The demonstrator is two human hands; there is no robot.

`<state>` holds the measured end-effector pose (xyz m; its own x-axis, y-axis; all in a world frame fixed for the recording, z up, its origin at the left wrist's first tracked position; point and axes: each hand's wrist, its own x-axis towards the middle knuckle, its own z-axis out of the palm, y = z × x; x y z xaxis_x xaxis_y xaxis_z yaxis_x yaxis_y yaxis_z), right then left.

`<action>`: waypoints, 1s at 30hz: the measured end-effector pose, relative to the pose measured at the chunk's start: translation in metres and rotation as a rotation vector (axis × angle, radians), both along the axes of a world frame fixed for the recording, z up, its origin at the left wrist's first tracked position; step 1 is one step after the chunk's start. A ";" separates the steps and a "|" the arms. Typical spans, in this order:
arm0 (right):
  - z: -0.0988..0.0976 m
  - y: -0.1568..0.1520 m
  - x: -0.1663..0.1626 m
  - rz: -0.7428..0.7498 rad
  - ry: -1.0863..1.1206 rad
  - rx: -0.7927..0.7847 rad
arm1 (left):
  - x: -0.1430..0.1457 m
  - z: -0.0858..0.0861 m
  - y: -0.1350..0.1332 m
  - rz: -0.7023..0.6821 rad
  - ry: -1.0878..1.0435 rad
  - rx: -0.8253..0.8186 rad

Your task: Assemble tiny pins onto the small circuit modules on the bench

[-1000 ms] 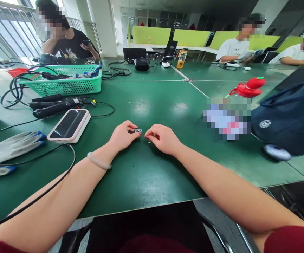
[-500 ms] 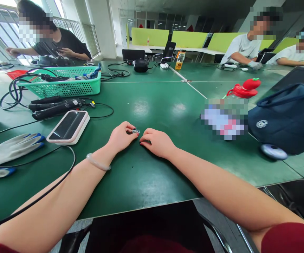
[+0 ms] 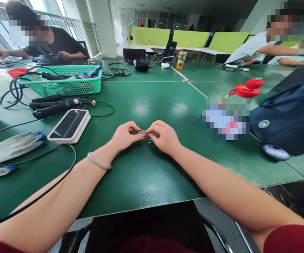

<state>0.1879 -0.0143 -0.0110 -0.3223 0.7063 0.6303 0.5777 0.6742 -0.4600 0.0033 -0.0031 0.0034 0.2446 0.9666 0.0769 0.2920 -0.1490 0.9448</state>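
My left hand (image 3: 124, 136) rests on the green table (image 3: 146, 175) and pinches a small silvery metal part (image 3: 142, 132) between thumb and fingertips. My right hand (image 3: 164, 137) meets it from the right, its fingertips pinched on the same part or something against it. A tiny separate piece (image 3: 149, 141) lies on the table just below my right fingertips. A pale bangle (image 3: 98, 162) sits on my left wrist.
A phone in a pink case (image 3: 69, 125) and work gloves (image 3: 9, 147) lie to the left, with black cables (image 3: 36, 154), dark tools (image 3: 57, 105) and a green basket (image 3: 67, 84). A navy bag (image 3: 289, 119), a red-lidded bottle (image 3: 244, 92) and a round device (image 3: 275, 151) stand right. People sit at the far side.
My right hand lifted off the table and moved up to the part in my left hand; both hands now pinch together. The camera view shifted slightly.
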 end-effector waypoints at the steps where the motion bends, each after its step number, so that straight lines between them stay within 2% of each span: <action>1: 0.000 -0.001 0.000 0.008 0.014 0.014 | 0.000 0.000 0.000 -0.006 -0.046 -0.030; 4: 0.002 -0.002 0.001 0.028 0.046 0.031 | 0.001 0.001 -0.002 -0.014 -0.138 -0.091; 7: 0.005 0.001 0.007 -0.019 0.040 -0.042 | 0.001 0.000 -0.001 -0.004 -0.141 -0.081; 10: 0.006 0.008 0.016 -0.093 -0.030 -0.247 | 0.000 -0.002 0.000 0.034 -0.004 -0.016; 12: 0.005 0.013 0.021 -0.028 -0.137 -0.371 | -0.001 -0.003 0.001 0.061 0.124 0.038; 14: 0.003 0.015 0.022 0.032 -0.221 -0.411 | -0.002 -0.004 0.002 0.074 0.205 0.073; 25: 0.002 0.012 0.015 -0.022 -0.373 -0.352 | -0.002 -0.007 0.002 -0.002 0.295 0.082; 30: 0.005 0.011 0.017 -0.080 -0.293 -0.323 | -0.002 -0.006 0.001 0.008 0.328 0.097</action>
<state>0.2047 -0.0030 -0.0056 -0.3908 0.8820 0.2633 0.7600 0.4705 -0.4484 0.0015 -0.0020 -0.0028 0.2641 0.9605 0.0874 0.5797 -0.2305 0.7815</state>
